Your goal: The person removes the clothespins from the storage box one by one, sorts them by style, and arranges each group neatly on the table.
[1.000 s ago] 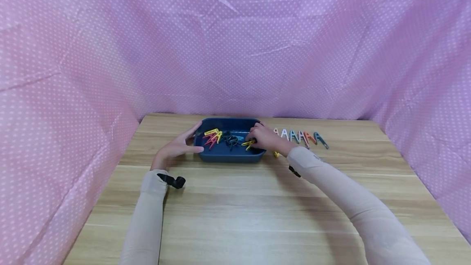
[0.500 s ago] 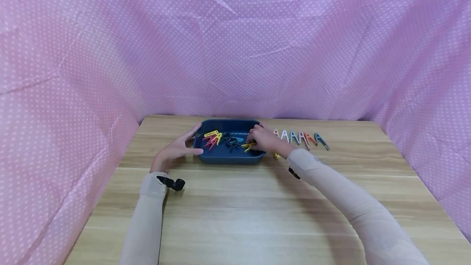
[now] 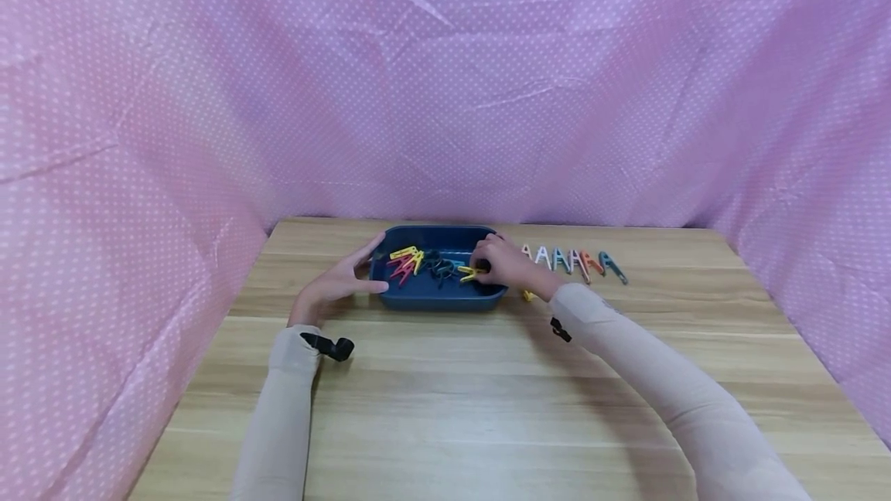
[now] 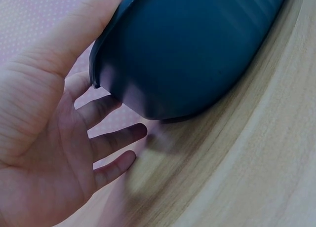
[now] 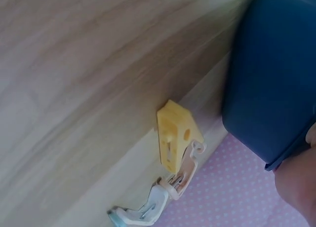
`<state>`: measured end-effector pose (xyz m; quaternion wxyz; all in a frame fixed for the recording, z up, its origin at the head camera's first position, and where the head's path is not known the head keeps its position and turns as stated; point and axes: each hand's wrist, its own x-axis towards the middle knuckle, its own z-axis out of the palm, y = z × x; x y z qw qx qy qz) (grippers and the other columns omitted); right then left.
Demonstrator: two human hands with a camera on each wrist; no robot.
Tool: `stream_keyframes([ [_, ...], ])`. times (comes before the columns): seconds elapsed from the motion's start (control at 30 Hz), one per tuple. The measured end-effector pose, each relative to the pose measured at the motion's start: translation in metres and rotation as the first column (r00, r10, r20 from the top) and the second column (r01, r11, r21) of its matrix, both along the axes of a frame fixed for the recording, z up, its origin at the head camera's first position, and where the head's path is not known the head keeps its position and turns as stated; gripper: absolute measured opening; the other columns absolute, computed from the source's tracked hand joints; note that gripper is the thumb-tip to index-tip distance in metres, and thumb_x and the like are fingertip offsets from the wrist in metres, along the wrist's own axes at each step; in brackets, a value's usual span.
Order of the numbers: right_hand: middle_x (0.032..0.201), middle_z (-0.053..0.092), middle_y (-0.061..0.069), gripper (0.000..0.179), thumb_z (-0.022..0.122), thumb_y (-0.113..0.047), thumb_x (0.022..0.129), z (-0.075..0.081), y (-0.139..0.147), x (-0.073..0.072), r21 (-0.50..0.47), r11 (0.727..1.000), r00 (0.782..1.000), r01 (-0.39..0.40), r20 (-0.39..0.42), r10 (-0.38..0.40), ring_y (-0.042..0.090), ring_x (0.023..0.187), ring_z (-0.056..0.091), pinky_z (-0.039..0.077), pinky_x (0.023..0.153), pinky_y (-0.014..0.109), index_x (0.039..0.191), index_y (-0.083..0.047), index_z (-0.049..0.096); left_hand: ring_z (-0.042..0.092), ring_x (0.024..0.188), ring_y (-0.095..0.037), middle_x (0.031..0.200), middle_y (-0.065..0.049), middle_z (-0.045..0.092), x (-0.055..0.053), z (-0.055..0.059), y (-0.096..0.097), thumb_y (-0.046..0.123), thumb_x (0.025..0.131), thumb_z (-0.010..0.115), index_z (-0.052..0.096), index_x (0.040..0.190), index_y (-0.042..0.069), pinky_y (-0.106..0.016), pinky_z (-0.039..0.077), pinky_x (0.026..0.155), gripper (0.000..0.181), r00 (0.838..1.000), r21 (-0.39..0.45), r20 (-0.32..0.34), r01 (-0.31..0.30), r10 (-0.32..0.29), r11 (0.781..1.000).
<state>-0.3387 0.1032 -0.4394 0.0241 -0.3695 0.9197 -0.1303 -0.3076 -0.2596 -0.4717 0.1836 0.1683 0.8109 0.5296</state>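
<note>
Your left hand (image 3: 339,282) cups the tray's (image 3: 438,303) left edge, fingers loosely spread, thumb at its near corner; only the left wrist view shows two fingertips clear of the wall. Your right hand (image 3: 511,264) bends over the right edge, fingers curled beside a yellow clip (image 3: 467,270) inside; whether they pinch it is unclear. Right wrist view reveals another yellow peg (image 5: 177,131), mostly hidden from the head camera.

In the head view we are getting soft light, with pale glare spreading over the table (image 3: 431,408) and a shadow lying along the right sleeve (image 3: 654,373); in the dimmer left wrist view, we are seeing blurry reflections on the tub (image 4: 187,54).
</note>
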Motion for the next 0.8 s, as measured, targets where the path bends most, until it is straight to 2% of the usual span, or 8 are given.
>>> stream_keyframes([
  [0.2,0.105,0.073,0.004,0.014,0.076,-0.020,0.091,-0.001,0.001,-0.001,-0.038,0.999,0.999,0.034,0.016,-0.034,0.022,0.100,0.056,0.044,0.103,0.047,0.102,-0.011,0.077,0.009,0.159,-0.036,0.173,0.004,0.003,0.002,0.001,0.001,0.033,0.092,0.078,0.011,0.162,0.044,-0.064,0.012,0.125,0.098,1.000,0.005,-0.011,0.005,-0.005,1.000],
  [0.43,0.106,0.073,0.004,0.015,0.077,-0.021,0.091,0.003,0.000,0.006,-0.081,0.996,0.999,0.029,0.018,-0.028,0.022,0.103,0.058,0.042,0.106,0.049,0.102,-0.010,0.076,0.017,0.157,-0.036,0.172,0.003,0.011,0.005,0.005,0.002,0.031,0.089,0.081,0.018,0.161,0.046,-0.067,0.014,0.123,0.097,0.998,-0.014,0.028,-0.052,0.053,0.999],
  [0.7,0.101,0.072,0.001,0.014,0.077,-0.022,0.091,0.009,0.002,0.018,-0.094,0.996,1.000,0.001,-0.025,-0.003,0.020,0.101,0.058,0.044,0.102,0.046,0.100,-0.012,0.076,0.013,0.158,-0.039,0.173,0.006,0.000,0.006,0.015,0.002,0.037,0.086,0.083,0.015,0.165,0.031,-0.065,0.016,0.124,0.104,0.998,-0.071,-0.063,0.009,-0.013,0.997],
  [0.8,0.102,0.073,0.002,0.014,0.077,-0.021,0.090,0.013,0.005,0.024,-0.119,0.993,0.999,-0.007,-0.033,0.003,0.022,0.102,0.058,0.043,0.104,0.048,0.101,-0.011,0.076,0.013,0.158,-0.040,0.174,0.004,-0.001,0.007,0.017,0.002,0.037,0.086,0.083,0.015,0.165,0.028,-0.065,0.016,0.124,0.104,0.997,-0.074,-0.073,0.011,-0.017,0.997],
])
